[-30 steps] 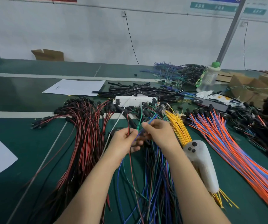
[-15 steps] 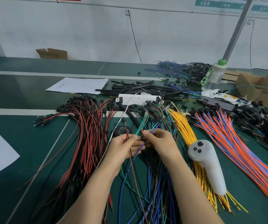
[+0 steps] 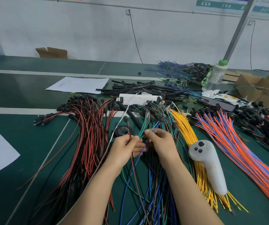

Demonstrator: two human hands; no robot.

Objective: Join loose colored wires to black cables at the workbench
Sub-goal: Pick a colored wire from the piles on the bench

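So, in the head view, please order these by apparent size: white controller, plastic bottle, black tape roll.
1. white controller
2. plastic bottle
3. black tape roll
The bottle stands farther from the camera, so its true size against the controller is unsure.

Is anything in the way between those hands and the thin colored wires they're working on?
Nothing visible stands between them. The left hand pinches a red wire and green wires. The right hand pinches a blue wire, just above the mixed bundle.
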